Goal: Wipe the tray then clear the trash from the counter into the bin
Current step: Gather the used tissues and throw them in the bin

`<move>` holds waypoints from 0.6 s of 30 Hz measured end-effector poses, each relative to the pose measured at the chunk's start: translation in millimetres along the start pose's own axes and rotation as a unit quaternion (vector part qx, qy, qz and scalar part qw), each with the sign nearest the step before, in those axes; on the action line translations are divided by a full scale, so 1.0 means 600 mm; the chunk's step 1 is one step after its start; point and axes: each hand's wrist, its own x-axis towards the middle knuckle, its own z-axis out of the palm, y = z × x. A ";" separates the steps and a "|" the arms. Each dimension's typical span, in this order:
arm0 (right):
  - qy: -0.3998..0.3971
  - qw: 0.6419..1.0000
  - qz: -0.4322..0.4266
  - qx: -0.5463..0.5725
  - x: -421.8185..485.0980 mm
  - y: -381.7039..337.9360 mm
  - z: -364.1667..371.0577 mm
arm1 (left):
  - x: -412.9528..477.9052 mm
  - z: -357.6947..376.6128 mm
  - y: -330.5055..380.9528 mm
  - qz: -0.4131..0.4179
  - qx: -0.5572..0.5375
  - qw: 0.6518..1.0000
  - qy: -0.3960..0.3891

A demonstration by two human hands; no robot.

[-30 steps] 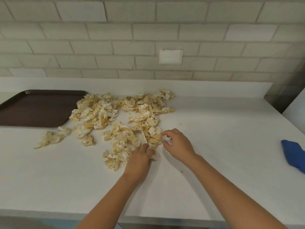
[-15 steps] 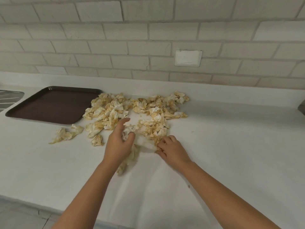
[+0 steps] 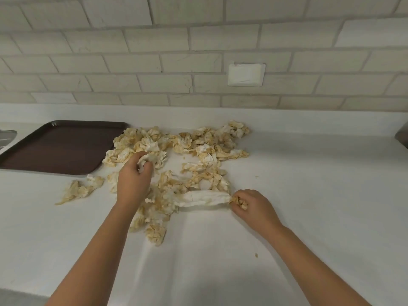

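A spread of crumpled, yellow-stained paper napkins [image 3: 198, 149] lies on the white counter [image 3: 309, 206]. My left hand [image 3: 132, 180] reaches into the left part of the pile and curls its fingers round a white napkin wad [image 3: 152, 159]. My right hand [image 3: 251, 206] grips the end of a long twisted napkin [image 3: 203, 198] that stretches leftward across the counter. The dark brown tray [image 3: 59, 146] sits at the far left, bare inside. One loose napkin [image 3: 79, 189] lies apart below the tray.
A brick-pattern tiled wall [image 3: 198, 51] with a white cover plate [image 3: 246, 75] backs the counter. A metal sink edge [image 3: 6, 138] shows at the far left. A few crumbs [image 3: 256, 255] dot the counter. No bin is in view.
My left hand moved up and left into the pile and closed on a wad. My right hand pulled right, drawing out a long napkin. The camera moved closer.
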 end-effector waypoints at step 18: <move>0.006 0.990 0.087 -0.108 0.128 -0.084 0.022 | 0.036 0.063 -0.043 -0.123 -0.039 0.971 -0.199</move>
